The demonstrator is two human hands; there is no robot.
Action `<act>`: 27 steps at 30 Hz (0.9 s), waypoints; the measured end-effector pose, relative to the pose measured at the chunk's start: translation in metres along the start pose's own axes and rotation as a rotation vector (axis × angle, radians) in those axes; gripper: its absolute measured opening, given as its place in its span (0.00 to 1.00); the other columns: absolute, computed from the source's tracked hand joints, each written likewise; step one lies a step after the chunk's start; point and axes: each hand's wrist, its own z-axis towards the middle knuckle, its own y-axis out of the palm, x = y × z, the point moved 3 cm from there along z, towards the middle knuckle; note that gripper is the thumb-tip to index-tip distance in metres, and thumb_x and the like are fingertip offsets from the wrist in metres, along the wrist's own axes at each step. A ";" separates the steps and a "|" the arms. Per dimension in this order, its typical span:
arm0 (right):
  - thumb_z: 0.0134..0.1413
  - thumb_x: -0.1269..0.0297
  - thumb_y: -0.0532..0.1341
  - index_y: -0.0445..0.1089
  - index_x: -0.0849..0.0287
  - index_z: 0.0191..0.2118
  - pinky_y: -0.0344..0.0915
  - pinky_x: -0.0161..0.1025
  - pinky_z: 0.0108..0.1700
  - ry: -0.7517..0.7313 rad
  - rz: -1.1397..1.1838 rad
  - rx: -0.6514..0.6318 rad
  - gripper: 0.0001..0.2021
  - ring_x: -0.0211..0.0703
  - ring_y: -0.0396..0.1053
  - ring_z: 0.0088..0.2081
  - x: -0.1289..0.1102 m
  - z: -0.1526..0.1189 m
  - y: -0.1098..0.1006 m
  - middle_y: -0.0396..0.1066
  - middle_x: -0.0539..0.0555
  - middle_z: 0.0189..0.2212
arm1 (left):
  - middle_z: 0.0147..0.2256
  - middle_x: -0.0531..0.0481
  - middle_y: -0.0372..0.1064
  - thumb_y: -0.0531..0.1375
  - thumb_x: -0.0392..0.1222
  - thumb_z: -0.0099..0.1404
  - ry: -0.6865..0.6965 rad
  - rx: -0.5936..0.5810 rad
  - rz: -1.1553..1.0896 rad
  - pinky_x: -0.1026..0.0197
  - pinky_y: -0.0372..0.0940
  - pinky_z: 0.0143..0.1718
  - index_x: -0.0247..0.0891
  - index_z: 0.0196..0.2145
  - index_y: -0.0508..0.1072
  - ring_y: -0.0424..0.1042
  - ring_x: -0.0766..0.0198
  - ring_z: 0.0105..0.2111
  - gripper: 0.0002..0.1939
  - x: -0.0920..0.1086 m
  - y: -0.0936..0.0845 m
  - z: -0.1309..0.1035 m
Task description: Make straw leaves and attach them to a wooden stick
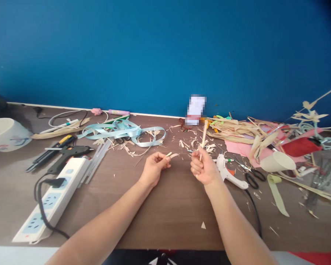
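Note:
My left hand (156,166) is closed in a pinch on a small pale strip (173,155), over the middle of the brown table. To its right, my right hand (203,165) is closed round a thin pale stick (204,134) that stands nearly upright from the fist. The two hands are apart. Pale shavings (209,148) lie scattered behind them. Just right of my right hand is a white glue gun (231,176), partly hidden by the hand.
At left are a white power strip (53,200), a black glue gun (68,154) and a white bowl (8,134). Blue ribbon (113,129) lies at the back. Scissors (252,175), a green ribbon (277,195), dried husks (237,130) and a white cup (277,162) are at right.

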 end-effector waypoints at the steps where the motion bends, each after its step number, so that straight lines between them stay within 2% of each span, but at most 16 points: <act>1: 0.45 0.51 0.57 0.63 0.60 0.24 0.36 0.27 0.11 -0.049 -0.031 0.019 0.15 0.26 0.35 0.09 -0.001 0.000 0.000 0.43 0.38 0.06 | 0.20 0.55 0.63 0.65 0.42 0.45 -0.026 -0.006 -0.030 0.66 0.64 0.26 0.33 0.22 0.64 0.62 0.74 0.19 0.13 0.000 0.001 0.000; 5: 0.42 0.53 0.60 0.63 0.58 0.32 0.37 0.26 0.12 -0.078 -0.185 0.006 0.14 0.25 0.38 0.10 0.011 0.000 0.008 0.48 0.38 0.10 | 0.21 0.55 0.64 0.65 0.41 0.44 -0.060 -0.026 -0.075 0.67 0.64 0.26 0.33 0.22 0.65 0.63 0.74 0.19 0.13 -0.001 0.004 -0.003; 8: 0.41 0.57 0.61 0.60 0.58 0.26 0.38 0.26 0.13 -0.075 -0.265 0.005 0.12 0.24 0.39 0.11 0.022 0.002 0.014 0.50 0.39 0.10 | 0.19 0.55 0.64 0.65 0.40 0.45 -0.037 -0.057 -0.036 0.68 0.63 0.25 0.33 0.21 0.65 0.63 0.74 0.19 0.12 -0.001 0.006 -0.004; 11: 0.39 0.60 0.62 0.58 0.58 0.23 0.38 0.26 0.13 -0.116 -0.335 0.051 0.12 0.25 0.40 0.11 0.021 0.005 0.010 0.50 0.39 0.11 | 0.19 0.53 0.66 0.65 0.41 0.45 -0.054 -0.091 0.029 0.68 0.63 0.25 0.32 0.22 0.67 0.65 0.72 0.20 0.11 -0.002 0.007 -0.005; 13: 0.39 0.60 0.62 0.60 0.59 0.24 0.39 0.27 0.13 -0.225 -0.442 0.145 0.10 0.26 0.42 0.12 0.011 0.007 0.001 0.52 0.41 0.11 | 0.23 0.50 0.69 0.64 0.42 0.45 -0.094 -0.094 0.046 0.67 0.64 0.26 0.32 0.23 0.70 0.67 0.69 0.24 0.10 -0.002 0.007 -0.005; 15: 0.40 0.59 0.61 0.65 0.59 0.26 0.44 0.29 0.15 -0.425 -0.623 0.306 0.09 0.29 0.47 0.13 -0.004 0.005 -0.011 0.55 0.43 0.13 | 0.28 0.46 0.71 0.64 0.42 0.45 -0.130 -0.091 0.054 0.67 0.64 0.26 0.32 0.25 0.72 0.69 0.67 0.27 0.11 -0.003 0.007 -0.004; 17: 0.43 0.58 0.59 0.69 0.58 0.30 0.51 0.32 0.19 -0.606 -0.832 0.468 0.10 0.34 0.54 0.17 -0.019 0.003 -0.022 0.59 0.46 0.15 | 0.31 0.44 0.71 0.64 0.43 0.45 -0.147 -0.090 0.059 0.67 0.64 0.25 0.33 0.27 0.74 0.69 0.66 0.28 0.12 -0.003 0.006 -0.004; 18: 0.44 0.57 0.58 0.70 0.57 0.31 0.53 0.33 0.21 -0.648 -0.931 0.525 0.11 0.36 0.56 0.18 -0.024 0.002 -0.026 0.61 0.48 0.15 | 0.31 0.44 0.71 0.64 0.44 0.46 -0.151 -0.089 0.059 0.68 0.64 0.24 0.33 0.28 0.74 0.68 0.67 0.27 0.12 -0.003 0.006 -0.004; 20: 0.45 0.58 0.56 0.71 0.56 0.33 0.54 0.35 0.24 -0.638 -1.094 0.581 0.11 0.39 0.59 0.20 -0.029 0.005 -0.032 0.63 0.50 0.16 | 0.29 0.45 0.71 0.63 0.45 0.47 -0.158 -0.091 0.047 0.68 0.63 0.22 0.33 0.28 0.75 0.67 0.69 0.24 0.13 -0.003 0.006 -0.004; 22: 0.45 0.60 0.55 0.71 0.56 0.31 0.54 0.35 0.25 -0.585 -1.206 0.580 0.10 0.40 0.60 0.20 -0.028 0.009 -0.036 0.64 0.50 0.15 | 0.26 0.47 0.70 0.62 0.45 0.48 -0.165 -0.099 0.035 0.69 0.62 0.21 0.34 0.29 0.75 0.65 0.72 0.22 0.13 -0.002 0.007 -0.004; 25: 0.47 0.60 0.54 0.71 0.56 0.29 0.53 0.36 0.25 -0.538 -1.274 0.545 0.10 0.40 0.59 0.19 -0.024 0.013 -0.038 0.63 0.50 0.14 | 0.22 0.50 0.67 0.62 0.44 0.49 -0.169 -0.114 0.034 0.70 0.61 0.20 0.34 0.31 0.75 0.61 0.74 0.19 0.13 -0.002 0.008 -0.005; 27: 0.48 0.60 0.53 0.71 0.56 0.33 0.53 0.36 0.25 -0.538 -1.267 0.534 0.12 0.40 0.59 0.19 -0.023 0.013 -0.038 0.63 0.50 0.14 | 0.21 0.52 0.64 0.62 0.44 0.48 -0.155 -0.111 0.045 0.70 0.59 0.18 0.34 0.31 0.75 0.59 0.75 0.18 0.13 -0.001 0.008 -0.005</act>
